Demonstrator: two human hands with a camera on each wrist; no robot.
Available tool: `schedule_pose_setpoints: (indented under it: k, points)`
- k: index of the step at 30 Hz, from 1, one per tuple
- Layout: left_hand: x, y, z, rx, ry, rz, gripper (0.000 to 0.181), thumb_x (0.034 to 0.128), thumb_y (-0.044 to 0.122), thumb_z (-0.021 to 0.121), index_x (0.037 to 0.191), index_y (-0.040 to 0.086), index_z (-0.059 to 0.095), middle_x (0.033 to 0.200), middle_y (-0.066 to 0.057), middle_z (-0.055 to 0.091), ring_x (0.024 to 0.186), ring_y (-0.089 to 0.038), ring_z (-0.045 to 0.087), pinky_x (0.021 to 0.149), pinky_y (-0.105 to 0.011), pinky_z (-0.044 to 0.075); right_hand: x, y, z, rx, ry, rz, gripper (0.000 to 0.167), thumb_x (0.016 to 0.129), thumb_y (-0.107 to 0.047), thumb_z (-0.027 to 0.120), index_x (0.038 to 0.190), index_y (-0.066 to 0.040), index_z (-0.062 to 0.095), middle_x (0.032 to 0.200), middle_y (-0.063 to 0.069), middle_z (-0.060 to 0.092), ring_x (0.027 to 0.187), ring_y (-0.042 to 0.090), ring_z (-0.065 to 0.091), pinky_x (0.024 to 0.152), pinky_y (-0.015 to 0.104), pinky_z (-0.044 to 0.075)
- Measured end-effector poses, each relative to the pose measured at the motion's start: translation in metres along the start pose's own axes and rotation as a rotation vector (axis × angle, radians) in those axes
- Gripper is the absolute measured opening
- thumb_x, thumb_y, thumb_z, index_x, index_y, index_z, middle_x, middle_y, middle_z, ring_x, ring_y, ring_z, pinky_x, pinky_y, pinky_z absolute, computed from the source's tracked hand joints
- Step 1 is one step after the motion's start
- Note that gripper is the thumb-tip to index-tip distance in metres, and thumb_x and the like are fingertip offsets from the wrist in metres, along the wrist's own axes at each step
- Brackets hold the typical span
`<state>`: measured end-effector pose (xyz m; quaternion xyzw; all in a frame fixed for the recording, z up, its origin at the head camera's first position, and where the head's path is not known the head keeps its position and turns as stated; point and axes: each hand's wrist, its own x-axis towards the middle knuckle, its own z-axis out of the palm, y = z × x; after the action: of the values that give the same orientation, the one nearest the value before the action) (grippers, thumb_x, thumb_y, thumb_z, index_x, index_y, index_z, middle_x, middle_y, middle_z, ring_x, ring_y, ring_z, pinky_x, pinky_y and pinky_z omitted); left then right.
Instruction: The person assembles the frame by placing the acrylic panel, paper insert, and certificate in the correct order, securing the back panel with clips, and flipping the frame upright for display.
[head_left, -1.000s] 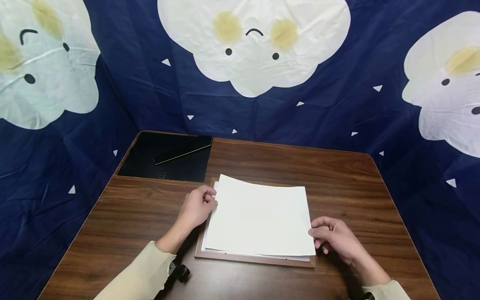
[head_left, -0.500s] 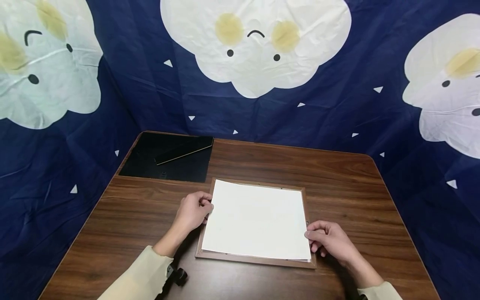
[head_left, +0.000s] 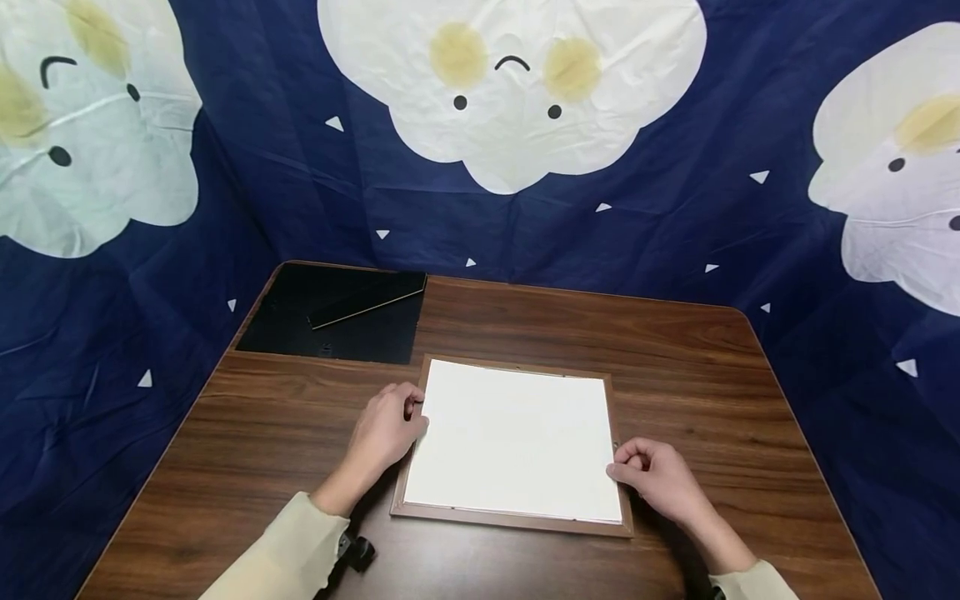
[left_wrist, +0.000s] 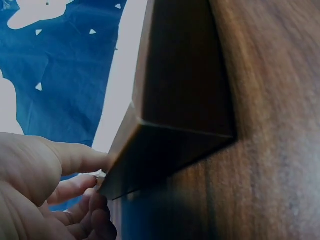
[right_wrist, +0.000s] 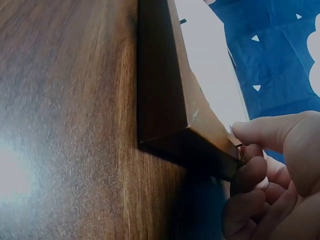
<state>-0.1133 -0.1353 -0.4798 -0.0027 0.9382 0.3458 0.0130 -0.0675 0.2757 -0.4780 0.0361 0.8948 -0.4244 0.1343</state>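
Observation:
A white sheet of paper (head_left: 513, 442) lies flat inside a brown wooden picture frame (head_left: 517, 523) on the table. At the frame's left side, my left hand (head_left: 386, 429) has its thumb at the sheet's edge and curled fingers against the frame's outer side. The left wrist view shows that thumb on the frame's upper edge (left_wrist: 125, 142). My right hand (head_left: 660, 479) holds the right side likewise, its thumb (right_wrist: 260, 131) over the paper's edge and curled fingers beside the rail. What lies under the sheet is hidden.
A black frame backing board (head_left: 360, 337) with a folded stand (head_left: 367, 304) lies at the table's back left corner. Dark blue cloth (head_left: 540, 233) with white clouds hangs around the wooden table (head_left: 675, 358). A wrist camera (head_left: 360, 552) sits by the left sleeve.
The sheet, held up and bowed over the frame a second ago, has come down into it and lies flat. Both hands have lowered with it, and the thumbs now rest at its edges.

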Motion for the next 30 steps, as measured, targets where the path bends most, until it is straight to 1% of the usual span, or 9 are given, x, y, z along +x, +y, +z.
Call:
schedule_pose_setpoints:
  k: [3, 6, 10, 13, 19, 23, 27, 29, 30]
  points:
    - [0.000, 0.000, 0.001, 0.012, -0.008, -0.002, 0.028, 0.0814, 0.012, 0.071, 0.109, 0.009, 0.069, 0.090, -0.003, 0.056, 0.080, -0.020, 0.051, 0.067, -0.033, 0.039, 0.000, -0.001, -0.001, -0.067, 0.021, -0.021, 0.016, 0.085, -0.018, 0.082, 0.087, -0.010, 0.068, 0.070, -0.002, 0.055, 0.060, 0.007, 0.048, 0.058, 0.022, 0.039]
    - [0.000, -0.001, 0.001, -0.007, -0.020, -0.019, 0.035, 0.0808, 0.013, 0.070, 0.116, 0.008, 0.067, 0.095, -0.005, 0.058, 0.085, -0.022, 0.053, 0.070, -0.034, 0.041, -0.001, -0.002, -0.001, -0.108, 0.032, -0.040, 0.016, 0.084, -0.019, 0.082, 0.086, -0.012, 0.068, 0.071, -0.003, 0.056, 0.063, 0.007, 0.048, 0.060, 0.022, 0.039]
    - [0.001, -0.003, 0.000, -0.039, -0.038, -0.058, 0.051, 0.0813, 0.013, 0.070, 0.131, 0.004, 0.061, 0.100, -0.007, 0.062, 0.089, -0.024, 0.056, 0.074, -0.038, 0.045, 0.000, -0.001, 0.000, -0.141, 0.042, -0.044, 0.017, 0.084, -0.019, 0.083, 0.087, -0.013, 0.067, 0.072, -0.004, 0.055, 0.063, 0.007, 0.049, 0.061, 0.022, 0.039]
    - [0.002, -0.004, 0.000, -0.031, -0.045, -0.070, 0.057, 0.0827, 0.015, 0.073, 0.136, 0.001, 0.059, 0.101, -0.008, 0.064, 0.090, -0.025, 0.058, 0.077, -0.042, 0.048, 0.001, -0.001, 0.000, -0.152, 0.051, -0.046, 0.021, 0.083, -0.020, 0.084, 0.093, -0.012, 0.067, 0.075, -0.002, 0.057, 0.065, 0.009, 0.050, 0.061, 0.023, 0.041]
    - [0.003, -0.005, 0.000, -0.010, -0.044, -0.060, 0.054, 0.0835, 0.015, 0.076, 0.133, -0.001, 0.062, 0.100, -0.007, 0.065, 0.094, -0.026, 0.060, 0.082, -0.047, 0.051, 0.004, -0.001, 0.000, -0.088, 0.052, -0.033, 0.044, 0.081, -0.016, 0.086, 0.116, -0.004, 0.061, 0.093, 0.007, 0.059, 0.078, 0.015, 0.056, 0.055, 0.027, 0.051]
    - [0.006, -0.005, 0.000, -0.005, -0.028, -0.037, 0.050, 0.0839, 0.015, 0.075, 0.130, -0.001, 0.064, 0.098, -0.007, 0.064, 0.092, -0.026, 0.059, 0.082, -0.047, 0.050, 0.008, -0.002, 0.000, -0.077, 0.052, -0.036, 0.057, 0.081, -0.013, 0.083, 0.130, 0.002, 0.057, 0.097, 0.009, 0.060, 0.084, 0.018, 0.058, 0.058, 0.026, 0.052]
    - [0.013, -0.004, 0.000, 0.004, -0.027, -0.019, 0.049, 0.0851, 0.014, 0.074, 0.131, -0.002, 0.064, 0.098, -0.008, 0.063, 0.090, -0.025, 0.058, 0.081, -0.046, 0.050, 0.013, -0.002, 0.000, -0.075, 0.048, -0.029, 0.061, 0.083, -0.013, 0.082, 0.135, 0.006, 0.055, 0.098, 0.009, 0.060, 0.084, 0.019, 0.058, 0.056, 0.028, 0.054]
    - [0.017, -0.003, 0.000, 0.007, -0.031, -0.016, 0.045, 0.0855, 0.013, 0.073, 0.128, 0.000, 0.066, 0.096, -0.007, 0.063, 0.087, -0.025, 0.056, 0.078, -0.044, 0.049, 0.015, -0.003, -0.001, -0.080, 0.045, -0.028, 0.061, 0.084, -0.013, 0.081, 0.135, 0.006, 0.055, 0.098, 0.009, 0.060, 0.083, 0.019, 0.058, 0.056, 0.029, 0.055]
    - [0.018, -0.003, 0.000, 0.009, -0.029, -0.009, 0.040, 0.0853, 0.013, 0.073, 0.124, 0.001, 0.068, 0.094, -0.007, 0.063, 0.086, -0.024, 0.056, 0.076, -0.043, 0.048, 0.017, -0.003, -0.001, -0.080, 0.046, -0.029, 0.060, 0.084, -0.013, 0.081, 0.135, 0.006, 0.056, 0.098, 0.009, 0.060, 0.083, 0.019, 0.058, 0.056, 0.029, 0.055]
